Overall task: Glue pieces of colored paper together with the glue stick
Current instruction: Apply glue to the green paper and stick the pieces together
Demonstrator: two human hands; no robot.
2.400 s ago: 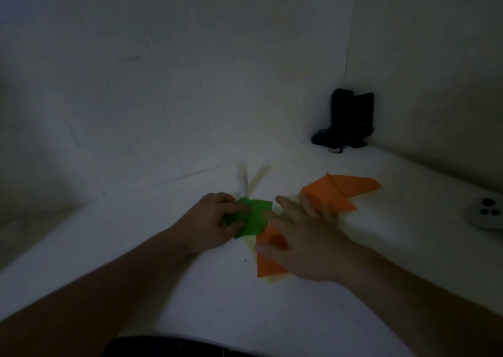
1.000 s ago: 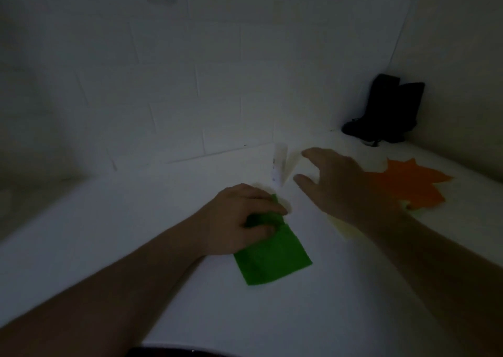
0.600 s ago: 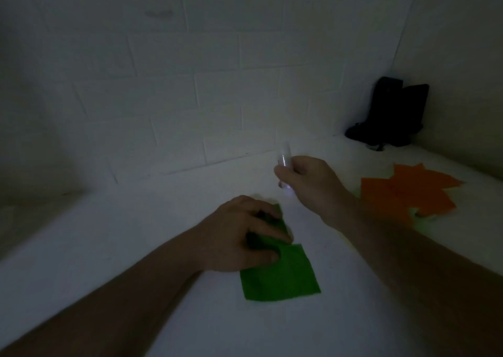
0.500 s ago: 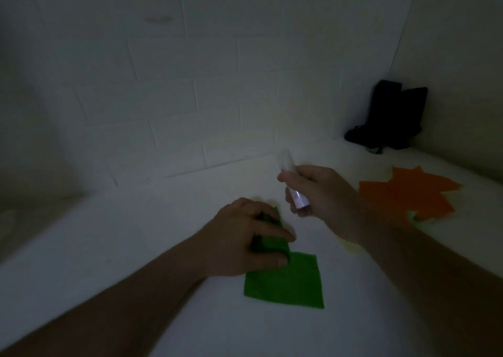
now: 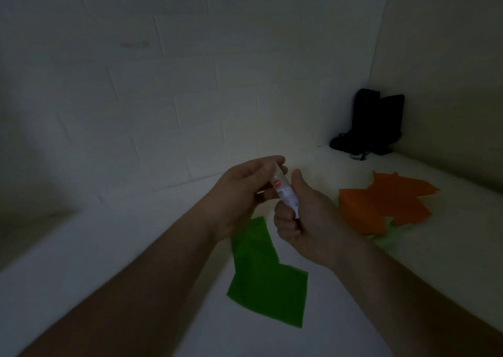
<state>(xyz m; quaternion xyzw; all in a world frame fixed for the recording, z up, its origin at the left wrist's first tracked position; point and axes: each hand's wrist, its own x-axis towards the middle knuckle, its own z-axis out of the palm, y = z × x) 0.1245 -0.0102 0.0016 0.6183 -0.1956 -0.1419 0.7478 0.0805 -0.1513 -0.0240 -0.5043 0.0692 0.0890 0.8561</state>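
Both your hands are up off the white tabletop (image 5: 408,288), meeting on the small white plastic glue stick with a red label mark (image 5: 283,190). Your right hand (image 5: 307,220) has fingers curled round the lower end of the tube, thumb up along its side. Your left hand (image 5: 242,190) pinches the upper end between thumb and fingertips. The tube is tilted, top leaning left and away from you. Can't tell if the cap is on or off, your fingers cover it

Flat green paper piece (image 5: 266,280) lies on the table right below your hands, nothing touching it, its far corner hidden under your left wrist. Near edge sits well inside the table, bare white surface on its left and in front

Stack of orange cut paper sheets with pointed edges (image 5: 386,204) lies to your right, apart from the green piece, with a strip of pale yellow-green paper (image 5: 392,237) showing under its near edge. Bare gap between the two piles, partly covered by your right forearm

Table runs into a corner: white brick wall (image 5: 190,84) along the back, plain wall on the right. Black upright object with a cable (image 5: 373,122) stands in that corner, well clear of the papers. Lighting is dim, fine detail is lost
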